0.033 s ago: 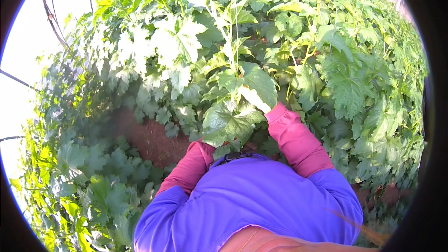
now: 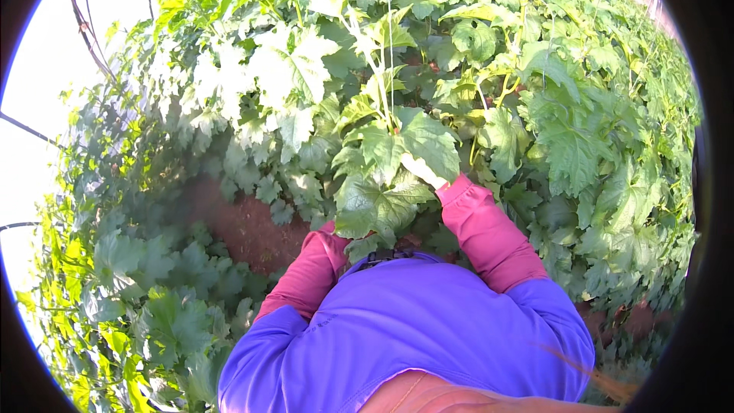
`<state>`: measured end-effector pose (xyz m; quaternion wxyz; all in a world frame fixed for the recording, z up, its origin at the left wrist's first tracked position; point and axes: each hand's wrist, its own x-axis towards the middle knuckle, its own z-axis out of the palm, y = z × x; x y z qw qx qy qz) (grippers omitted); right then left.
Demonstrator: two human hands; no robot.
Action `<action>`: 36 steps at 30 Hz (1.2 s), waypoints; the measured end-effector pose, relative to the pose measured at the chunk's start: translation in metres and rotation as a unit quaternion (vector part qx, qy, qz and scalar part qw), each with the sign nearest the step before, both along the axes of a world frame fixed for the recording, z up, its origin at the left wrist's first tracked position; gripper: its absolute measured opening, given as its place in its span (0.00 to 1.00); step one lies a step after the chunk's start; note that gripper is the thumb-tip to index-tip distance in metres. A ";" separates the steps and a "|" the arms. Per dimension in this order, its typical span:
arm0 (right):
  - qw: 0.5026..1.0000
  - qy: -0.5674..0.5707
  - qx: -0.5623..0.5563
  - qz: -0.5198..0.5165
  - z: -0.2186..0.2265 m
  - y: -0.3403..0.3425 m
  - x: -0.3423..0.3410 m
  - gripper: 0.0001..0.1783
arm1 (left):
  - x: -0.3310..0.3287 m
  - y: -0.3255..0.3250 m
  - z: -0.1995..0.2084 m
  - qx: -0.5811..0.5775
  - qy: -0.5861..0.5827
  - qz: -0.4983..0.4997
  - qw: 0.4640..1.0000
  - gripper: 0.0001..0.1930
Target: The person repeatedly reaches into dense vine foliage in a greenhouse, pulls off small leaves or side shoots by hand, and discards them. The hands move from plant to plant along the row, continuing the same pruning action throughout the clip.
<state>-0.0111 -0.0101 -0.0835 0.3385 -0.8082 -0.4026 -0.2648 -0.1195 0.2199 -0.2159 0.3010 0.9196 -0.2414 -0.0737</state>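
My right hand reaches in among the leaves of a climbing plant, its back partly showing and its fingers hidden behind a broad green leaf. Beyond it, the plant's pale stem rises beside a thin white string. Another large lobed leaf hangs between my forearms. The cuff of my left pink sleeve ends at that leaf's lower left edge, and my left hand is hidden from sight. What either hand touches cannot be made out.
Dense foliage stands ahead and to the right. More shaded plants grow at the left, with reddish-brown soil between the rows. Dark curved rods cross the bright far left.
The stem, the string and the leaves around my right hand have shifted slightly to the right. My right hand has moved slightly, and less of it shows.
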 end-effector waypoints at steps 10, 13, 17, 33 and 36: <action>0.967 0.108 -0.229 -0.039 -0.109 -0.056 -0.023 0.32 | -0.007 -0.050 0.273 -0.463 -0.060 0.161 0.869 0.06; 0.964 0.151 -0.216 -0.017 -0.116 -0.045 -0.036 0.30 | 0.015 -0.060 0.264 -0.453 -0.209 0.230 0.836 0.11; 0.961 0.186 -0.205 0.012 -0.118 -0.032 -0.045 0.27 | 0.031 -0.060 0.253 -0.524 -0.252 0.239 0.778 0.15; 0.819 0.380 -0.424 0.069 -0.045 -0.021 0.015 0.14 | 0.039 -0.032 0.245 -0.674 -0.172 0.228 0.682 0.11; 0.928 0.306 -0.212 0.024 0.011 -0.022 0.067 0.10 | 0.022 -0.037 0.233 -0.642 -0.096 0.237 0.723 0.12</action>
